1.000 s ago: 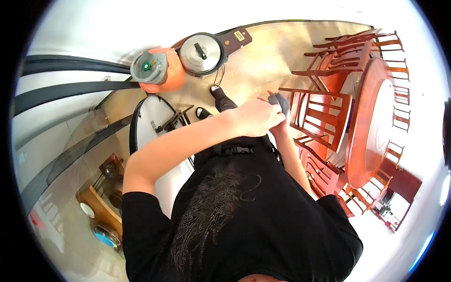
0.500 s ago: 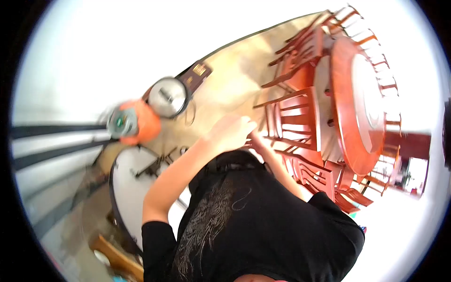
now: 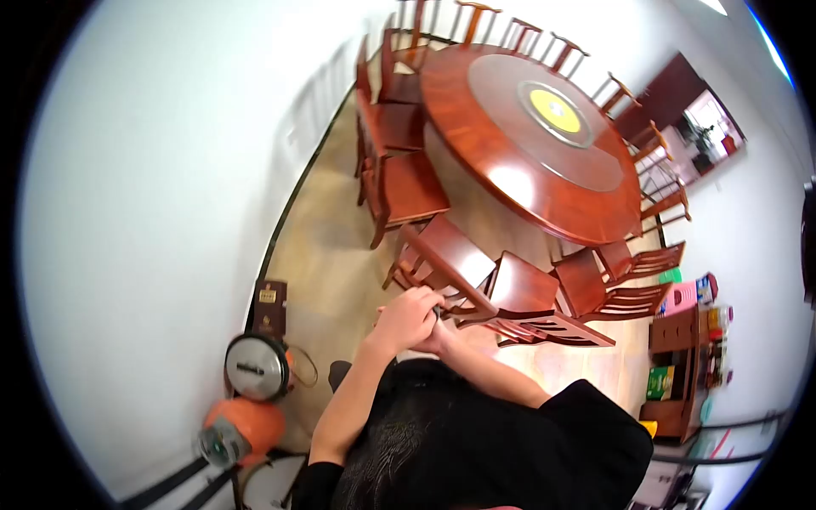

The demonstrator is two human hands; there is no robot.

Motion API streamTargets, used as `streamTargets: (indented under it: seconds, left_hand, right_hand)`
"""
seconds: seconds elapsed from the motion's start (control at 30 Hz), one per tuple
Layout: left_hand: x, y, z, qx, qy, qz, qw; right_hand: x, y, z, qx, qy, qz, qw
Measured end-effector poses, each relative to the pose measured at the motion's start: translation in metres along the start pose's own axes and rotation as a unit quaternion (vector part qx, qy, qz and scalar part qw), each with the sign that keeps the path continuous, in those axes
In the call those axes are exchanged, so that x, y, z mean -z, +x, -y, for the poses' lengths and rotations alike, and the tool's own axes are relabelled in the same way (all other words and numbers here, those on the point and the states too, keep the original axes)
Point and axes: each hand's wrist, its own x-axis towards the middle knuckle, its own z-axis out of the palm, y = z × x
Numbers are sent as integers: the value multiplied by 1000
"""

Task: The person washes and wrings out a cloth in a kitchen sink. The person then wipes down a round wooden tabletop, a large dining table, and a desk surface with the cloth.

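Observation:
In the head view my two hands are together in front of my waist, over the back of a dark red wooden chair (image 3: 456,265). My left hand (image 3: 406,320) is closed, its fingers curled over my right hand (image 3: 433,337). Closed and partly covered, my right hand sits just below and to the right of it. A small dark bit shows between the hands near the fingertips, too small to name. Whatever else they hold is hidden.
A large round wooden table (image 3: 484,161) with a turntable (image 3: 586,166) stands ahead, ringed by several chairs. Along the left wall are a brown box (image 3: 269,321), a round lidded pot (image 3: 257,367) and an orange container (image 3: 259,425). A wooden cabinet (image 3: 677,336) stands at right.
My view has swung to the right, bringing the whole table and the cabinet into sight. My hands stay together in front of me, with my left hand now over the right.

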Motion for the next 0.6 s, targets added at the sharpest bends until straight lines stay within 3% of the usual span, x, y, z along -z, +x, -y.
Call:
streamTargets:
  seconds: [0.2, 0.43, 0.47, 0.6]
  left_hand:
    - [-23, 18, 19, -85, -61, 89, 990]
    - [13, 57, 80, -211, -121, 140, 960]
    - [27, 65, 84, -219, -118, 148, 957]
    - [82, 86, 126, -201, -142, 185, 951]
  right_hand:
    - [40, -5, 43, 113, 165, -47, 979]
    - [20, 32, 60, 295, 151, -104, 938]
    - [13, 40, 63, 296, 154, -171, 927]
    - [-2, 82, 58, 332, 103, -243, 906]
